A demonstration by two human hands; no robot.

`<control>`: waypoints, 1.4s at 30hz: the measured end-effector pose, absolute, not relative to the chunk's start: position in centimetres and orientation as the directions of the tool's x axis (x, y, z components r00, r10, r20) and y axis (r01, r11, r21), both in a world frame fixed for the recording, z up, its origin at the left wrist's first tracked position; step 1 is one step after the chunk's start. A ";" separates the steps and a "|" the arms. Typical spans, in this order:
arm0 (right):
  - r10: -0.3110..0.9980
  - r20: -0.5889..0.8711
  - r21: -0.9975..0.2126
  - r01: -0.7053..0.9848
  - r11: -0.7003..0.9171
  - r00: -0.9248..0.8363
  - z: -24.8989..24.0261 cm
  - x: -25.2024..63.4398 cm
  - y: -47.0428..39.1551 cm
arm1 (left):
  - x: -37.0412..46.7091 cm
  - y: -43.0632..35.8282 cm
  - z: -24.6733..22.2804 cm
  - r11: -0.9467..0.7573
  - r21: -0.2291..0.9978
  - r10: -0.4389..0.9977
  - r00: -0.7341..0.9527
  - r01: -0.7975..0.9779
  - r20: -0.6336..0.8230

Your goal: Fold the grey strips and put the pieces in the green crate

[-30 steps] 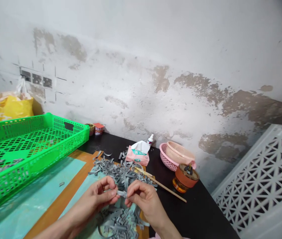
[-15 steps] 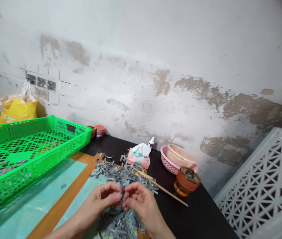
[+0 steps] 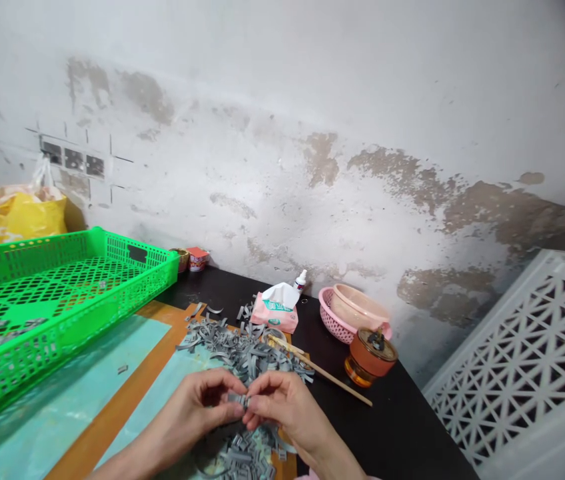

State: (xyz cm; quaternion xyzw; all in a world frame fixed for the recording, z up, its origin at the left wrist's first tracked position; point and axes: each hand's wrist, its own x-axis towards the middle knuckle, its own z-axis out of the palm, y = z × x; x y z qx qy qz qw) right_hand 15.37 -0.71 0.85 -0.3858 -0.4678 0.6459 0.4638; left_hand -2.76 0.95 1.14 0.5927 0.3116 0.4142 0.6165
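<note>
Between my two hands is a small grey piece (image 3: 238,399), pinched at one end by my left hand (image 3: 211,401) and at the other by my right hand (image 3: 276,405). The fingertips of both hands almost meet around it. Behind them lies a pile of grey strips (image 3: 242,347), spread over the pale green sheet and the dark table. Nearer to me, under the hands, sits a heap of small grey pieces (image 3: 245,457).
A green crate (image 3: 67,340) with grey pieces stands at left. Behind the pile are a pink tissue pack (image 3: 273,319) and a white bottle (image 3: 301,280). Rightward are a wooden stick (image 3: 340,383), pink baskets (image 3: 337,319), an amber jar (image 3: 370,359) and a white lattice crate (image 3: 527,360).
My hands have drawn closer together, and the grey piece between them shows more clearly. The view has shifted slightly.
</note>
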 end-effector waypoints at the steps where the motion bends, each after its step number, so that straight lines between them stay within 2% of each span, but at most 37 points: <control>1: 0.962 -0.081 -0.963 -0.228 -0.143 -0.262 0.9 15.4 -0.7 | -2.8 1.0 1.2 -0.056 0.990 0.883 0.457 -0.127 0.109; 7: 0.975 -0.106 -0.972 -0.188 -0.143 -0.195 1.1 14.9 -0.7 | -2.8 0.8 1.5 0.023 0.992 0.880 0.474 -0.125 0.039; 13: 0.985 -0.100 -0.970 -0.205 -0.128 -0.140 1.2 14.6 -0.8 | -2.7 0.5 1.9 -0.057 0.991 0.884 0.456 -0.117 0.105; 20: 0.991 -0.080 -0.977 -0.190 -0.099 -0.107 1.6 14.3 -1.1 | -2.3 0.4 1.9 0.007 0.992 0.904 0.425 -0.122 0.046; 25: 0.995 -0.073 -0.980 -0.181 -0.083 -0.063 1.5 13.9 -1.2 | -2.2 0.3 1.6 -0.032 0.999 0.938 0.344 -0.028 0.040; 30: 0.997 -0.050 -0.982 -0.181 -0.059 -0.056 1.8 14.0 -1.4 | -2.4 0.4 1.4 -0.009 0.997 0.921 0.388 -0.075 0.038; 32: 0.997 -0.042 -0.981 -0.189 -0.054 -0.067 1.9 14.0 -1.5 | -2.6 0.5 1.5 -0.060 0.997 0.917 0.393 -0.043 0.072; 37: 0.990 -0.014 -0.950 -0.308 -0.057 -0.140 2.1 14.0 -1.8 | -3.0 0.7 1.8 -0.333 0.942 0.870 0.399 0.040 0.290; 39: 0.986 -0.007 -0.929 -0.364 -0.069 -0.169 2.1 13.8 -1.9 | -3.0 0.7 1.7 -0.351 0.936 0.868 0.375 0.001 0.325; 42: 0.983 -0.006 -0.900 -0.427 -0.086 -0.186 2.2 13.4 -2.0 | -2.8 0.6 1.3 -0.271 0.954 0.892 0.339 -0.129 0.299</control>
